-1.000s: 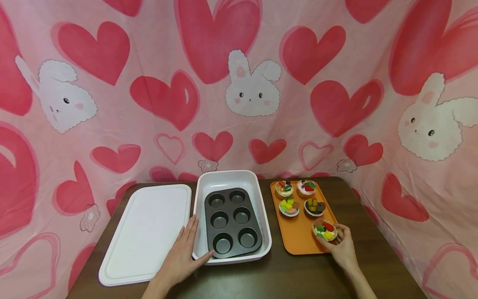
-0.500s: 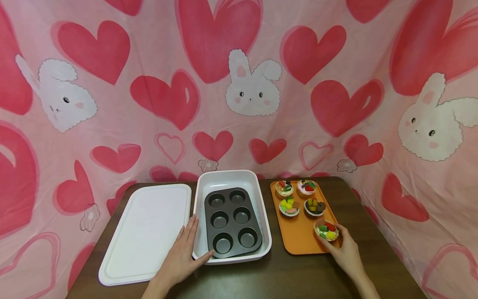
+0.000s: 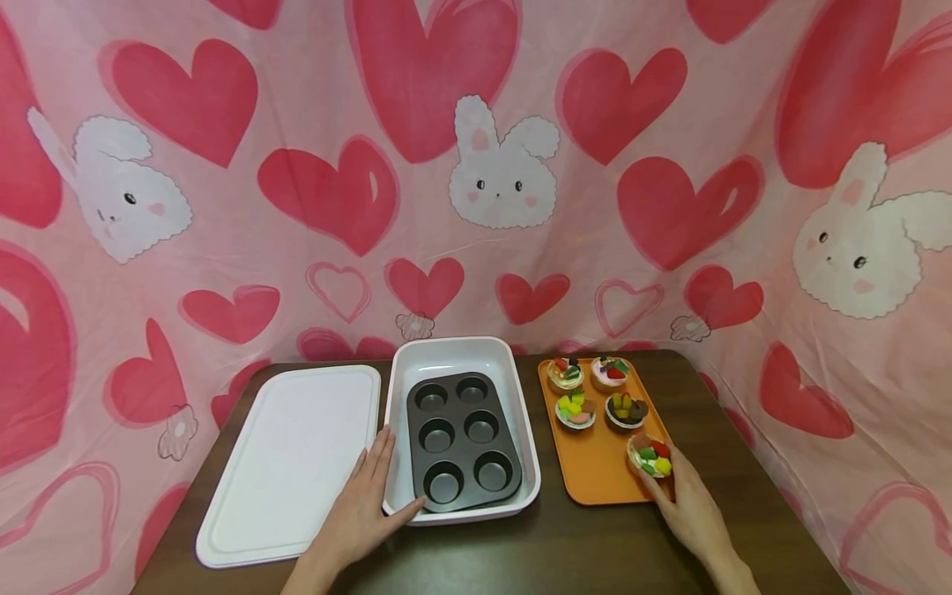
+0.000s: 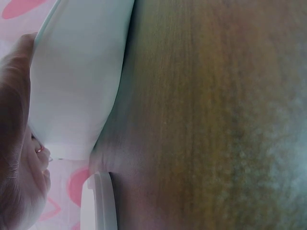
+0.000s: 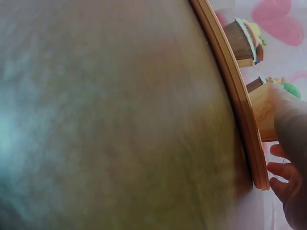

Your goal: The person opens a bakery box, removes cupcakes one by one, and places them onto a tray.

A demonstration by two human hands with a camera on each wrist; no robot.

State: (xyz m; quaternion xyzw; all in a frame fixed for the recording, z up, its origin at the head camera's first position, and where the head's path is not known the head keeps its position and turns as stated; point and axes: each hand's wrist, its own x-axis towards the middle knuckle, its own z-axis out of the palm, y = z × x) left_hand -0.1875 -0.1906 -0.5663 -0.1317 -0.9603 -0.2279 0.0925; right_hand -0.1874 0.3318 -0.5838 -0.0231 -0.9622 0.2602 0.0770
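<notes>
My left hand [image 3: 360, 504] rests on the near left corner of a white rectangular bin [image 3: 530, 446], its fingers straight along the rim and the thumb over the front edge. Inside the bin lies a dark six-cup muffin tin [image 3: 459, 446] whose cups hold nothing. With thumb and fingers my right hand [image 3: 695, 508] grips a fruit-topped cupcake [image 3: 650, 457] at the near right corner of an orange tray [image 3: 595, 475]. The right wrist view has this cupcake's tan side [image 5: 263, 115] at the tray's edge, partly behind the thumb. Several other cupcakes [image 3: 576, 411] stand farther back on the tray.
A flat white lid-like board [image 3: 297, 463] lies left of the bin, close to my left hand. Dark brown wood tabletop [image 3: 521, 554] shows in front of the bin and tray. Behind the table hangs a pink cloth [image 3: 446, 289] with hearts and rabbits.
My right hand and the cupcake have shifted slightly to the right on the tray, and the fingers have closed in around its far side. The left hand has stayed on the bin.
</notes>
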